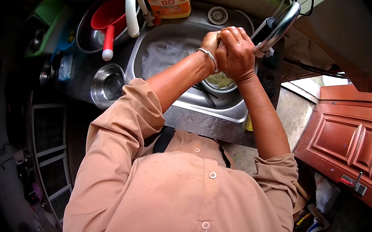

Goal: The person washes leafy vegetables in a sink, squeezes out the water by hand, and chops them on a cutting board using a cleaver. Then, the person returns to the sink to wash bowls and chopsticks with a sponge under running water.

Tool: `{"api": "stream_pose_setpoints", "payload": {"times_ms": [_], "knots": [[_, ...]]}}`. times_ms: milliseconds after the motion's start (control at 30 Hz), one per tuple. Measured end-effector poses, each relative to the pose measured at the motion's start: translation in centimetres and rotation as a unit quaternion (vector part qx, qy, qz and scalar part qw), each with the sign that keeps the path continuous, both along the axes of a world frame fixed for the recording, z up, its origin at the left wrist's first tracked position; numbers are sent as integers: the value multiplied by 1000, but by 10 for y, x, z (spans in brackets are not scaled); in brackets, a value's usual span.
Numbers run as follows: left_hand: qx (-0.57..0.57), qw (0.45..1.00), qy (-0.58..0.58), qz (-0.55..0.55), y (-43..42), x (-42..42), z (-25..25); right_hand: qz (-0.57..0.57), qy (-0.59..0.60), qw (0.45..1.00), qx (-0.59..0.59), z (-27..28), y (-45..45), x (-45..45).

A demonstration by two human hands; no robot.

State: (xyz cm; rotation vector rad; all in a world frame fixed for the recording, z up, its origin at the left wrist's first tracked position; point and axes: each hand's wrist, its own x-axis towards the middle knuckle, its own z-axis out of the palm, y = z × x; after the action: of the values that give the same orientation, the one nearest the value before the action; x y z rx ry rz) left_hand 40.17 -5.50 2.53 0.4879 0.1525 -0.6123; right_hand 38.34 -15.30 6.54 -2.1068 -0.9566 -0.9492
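Observation:
My left hand (210,43), with a silver bangle at its wrist, and my right hand (236,54) are pressed tightly together above the sink (134,62). Fingers of both hands are closed, and whatever lies between them is hidden. Directly below is a metal bowl (221,91) holding pale yellow-green pieces (220,81), partly covered by my hands. Beside the bowl, dark thin sticks (206,95) rest in the sink. A clear plastic bag (158,59) lies in the sink's left part.
A white faucet (132,12) and a metal faucet (284,27) reach over the sink. Behind stands a yellow jug (168,0). To the left are a red ladle (108,41), a steel bowl (107,86) and a green rack (47,22). A reddish door (345,136) is at right.

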Motion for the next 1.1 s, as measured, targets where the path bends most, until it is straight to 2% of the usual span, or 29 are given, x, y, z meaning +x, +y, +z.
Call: {"api": "stream_pose_setpoints", "payload": {"times_ms": [67,200,267,533,633,667,700,733,767,800,867,900,933,967,1000,1067,1100], "knots": [[27,998,42,30,-3,-3,0,13,20,1000,15,-4,0,-1],[38,999,38,8,-3,-7,-5,11,25,999,27,-7,0,-2],[86,991,99,40,-8,-9,4,6,37,999,25,-11,-2,0],[103,984,138,36,-10,-5,-13,1,67,997,30,-20,-2,-3],[225,957,153,101,-17,-1,-40,-24,162,972,169,-52,0,-5],[209,967,121,86,-18,-11,-45,-28,244,938,244,-65,-2,-7],[159,981,100,42,-13,-19,-33,-24,342,869,357,-80,-5,0],[109,991,82,-4,-6,-26,-27,-22,435,774,459,-85,-10,3],[117,991,51,-38,2,-30,-23,45,527,567,631,-91,-19,3],[115,991,50,-38,10,-33,-23,106,534,478,689,-70,-17,-8],[206,977,49,31,21,-39,-30,215,513,429,711,-62,-18,-8],[146,981,104,75,20,-39,-34,206,528,499,655,-63,-15,-7],[145,981,104,75,17,-40,-37,195,539,564,595,-67,-10,-6],[54,991,89,88,13,-41,-39,77,606,606,510,-80,-2,-2],[-36,992,72,98,11,-41,-44,68,521,733,432,-79,5,-6],[-40,994,74,72,18,-40,-53,-26,464,809,360,-72,5,-10],[-53,992,88,72,17,-42,-46,-4,390,885,255,-61,5,-12]]}}
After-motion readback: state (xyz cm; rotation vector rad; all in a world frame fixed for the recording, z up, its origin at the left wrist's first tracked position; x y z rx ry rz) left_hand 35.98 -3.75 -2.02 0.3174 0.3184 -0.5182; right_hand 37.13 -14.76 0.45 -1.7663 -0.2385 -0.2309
